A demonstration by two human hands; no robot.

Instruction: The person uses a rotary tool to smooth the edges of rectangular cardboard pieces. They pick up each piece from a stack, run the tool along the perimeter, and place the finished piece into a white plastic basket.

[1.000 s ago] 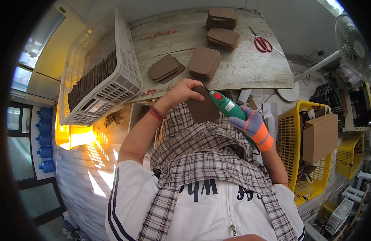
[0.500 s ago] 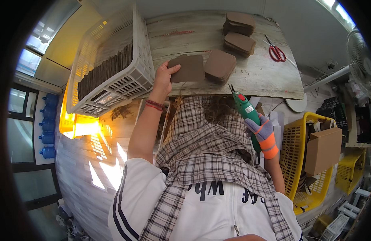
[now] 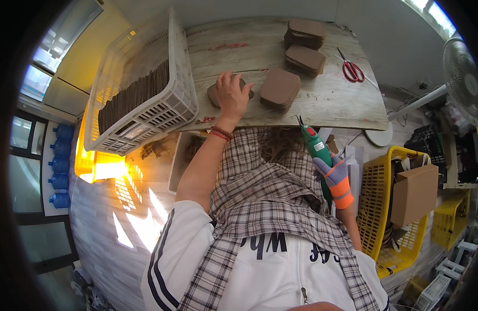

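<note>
My bare left hand [image 3: 232, 94], with a red bracelet at the wrist, lies palm down over brown rounded-corner pieces [image 3: 213, 96] on the table. Its fingers are apart and rest on top; how many pieces lie beneath is hidden. Just right of it stands a stack of the same brown pieces [image 3: 280, 87]. My right hand [image 3: 332, 173], in a grey and orange glove, is closed around green electric scissors [image 3: 315, 142] with a red button and thin pointed blades. The tool is held before the table's front edge, above my lap.
Two more brown stacks [image 3: 305, 58] sit farther back, beside red-handled scissors [image 3: 352, 70] on the worn wooden table [image 3: 259, 41]. A white crate [image 3: 183, 103] of upright brown pieces stands at left. Right of me are a yellow basket [image 3: 376, 192] with a cardboard box [image 3: 416, 194], and a fan [image 3: 459, 65].
My left hand was holding up a brown piece by its left edge; now it lies flat over pieces on the table, farther right. My right hand still grips the tool.
</note>
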